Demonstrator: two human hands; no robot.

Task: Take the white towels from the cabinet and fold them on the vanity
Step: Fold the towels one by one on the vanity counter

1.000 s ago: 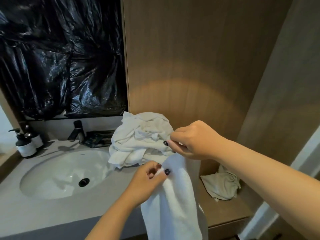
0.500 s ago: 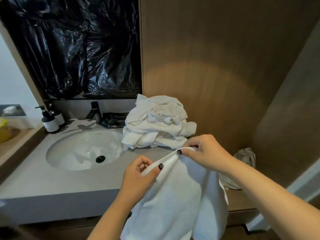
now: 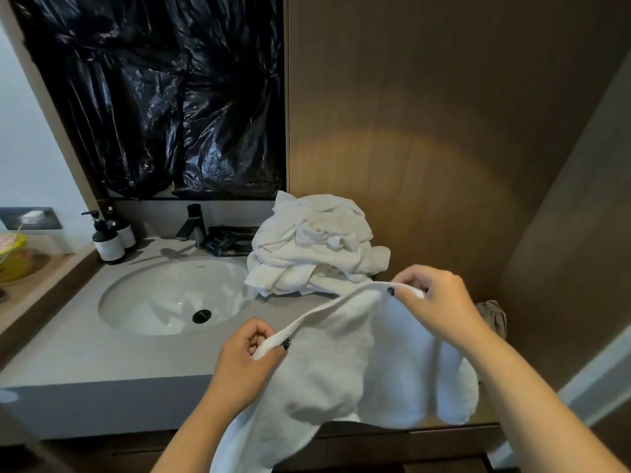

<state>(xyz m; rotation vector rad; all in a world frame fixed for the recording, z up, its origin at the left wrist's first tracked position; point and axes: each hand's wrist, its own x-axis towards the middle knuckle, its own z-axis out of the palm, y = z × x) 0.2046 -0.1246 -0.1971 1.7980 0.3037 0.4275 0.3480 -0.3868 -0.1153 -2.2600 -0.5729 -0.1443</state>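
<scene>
White towel (image 3: 327, 363) pinched by hands, bottom cropped

Round white sink (image 3: 136, 295) with black drain (image 3: 201, 316). Black faucet (image 3: 192, 224) behind it. Two dark pump bottles (image 3: 108, 240) with white labels at back left corner. Dark packets (image 3: 223, 240) beside faucet. Black plastic sheet (image 3: 164, 93) above backsplash. Wood panel (image 3: 426, 114) at right. Yellow container (image 3: 12, 256) on far-left ledge.
</scene>
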